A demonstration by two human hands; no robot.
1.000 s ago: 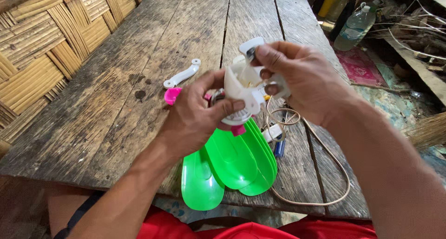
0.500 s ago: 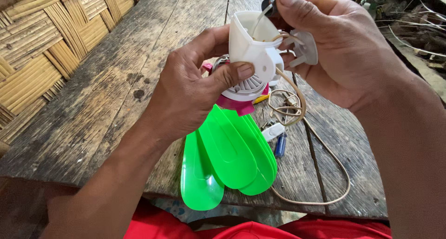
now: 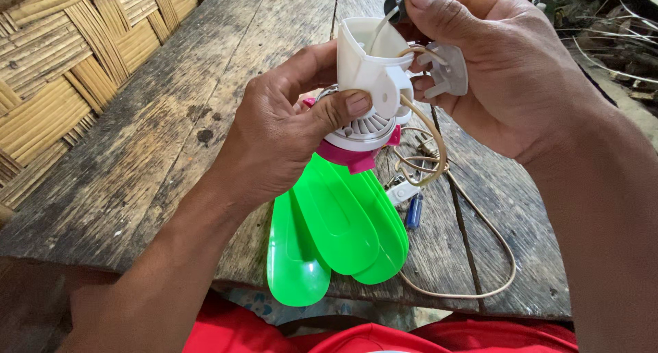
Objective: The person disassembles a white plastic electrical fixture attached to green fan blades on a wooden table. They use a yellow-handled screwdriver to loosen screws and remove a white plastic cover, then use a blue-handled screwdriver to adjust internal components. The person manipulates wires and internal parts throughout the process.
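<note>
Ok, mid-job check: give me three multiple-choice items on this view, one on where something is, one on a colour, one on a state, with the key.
1. Where does the small blue piece lie?
A. On the wooden table beside the beige cord
B. In the left hand
C. On the woven bamboo panel

2. What colour are the fan blades?
A. White
B. Bright green
C. Blue

3. How is the white fan housing held?
A. Lying loose on the table
B. Held up in the left hand, thumb across it
C. Hanging by its cord alone

Key:
1 A: it rests on the wooden table next to the beige cord, clear of both hands.
2 B: the folded blades below the pink hub are bright green.
3 B: the left hand wraps the housing, while the right hand pinches a dark part at its open top and holds the grey plug.
</note>
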